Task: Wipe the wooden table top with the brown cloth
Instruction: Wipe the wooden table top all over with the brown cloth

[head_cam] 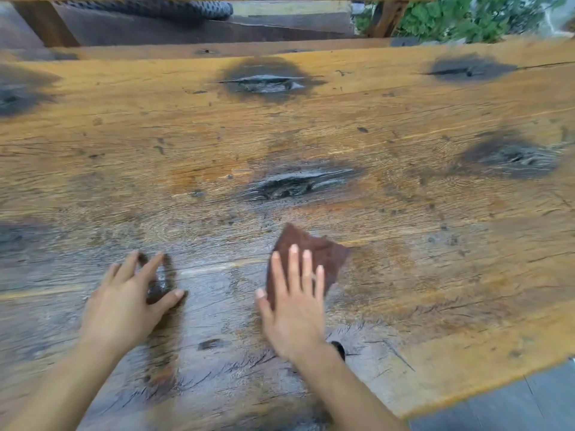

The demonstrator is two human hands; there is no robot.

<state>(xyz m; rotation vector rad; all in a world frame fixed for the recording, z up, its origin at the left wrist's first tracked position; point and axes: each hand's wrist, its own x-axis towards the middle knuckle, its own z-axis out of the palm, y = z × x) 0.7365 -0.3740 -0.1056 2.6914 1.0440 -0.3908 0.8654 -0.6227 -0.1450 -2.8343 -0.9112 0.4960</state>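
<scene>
The wooden table top [404, 144] fills the view, orange-brown with several dark knots and grey worn patches. A brown cloth [326, 250] lies flat on it near the front middle. My right hand [295, 306] presses down on the cloth with its fingers spread, covering the cloth's near left part. My left hand [124, 306] rests on the bare wood to the left, fingers spread, holding nothing. The wood around both hands looks darker and damp.
The table's near right edge [485, 396] runs diagonally, with grey floor [513, 412] beyond it. Past the far edge are a wooden bench or rail [199, 29], a dark patterned object [186, 7] and green plants [451, 17].
</scene>
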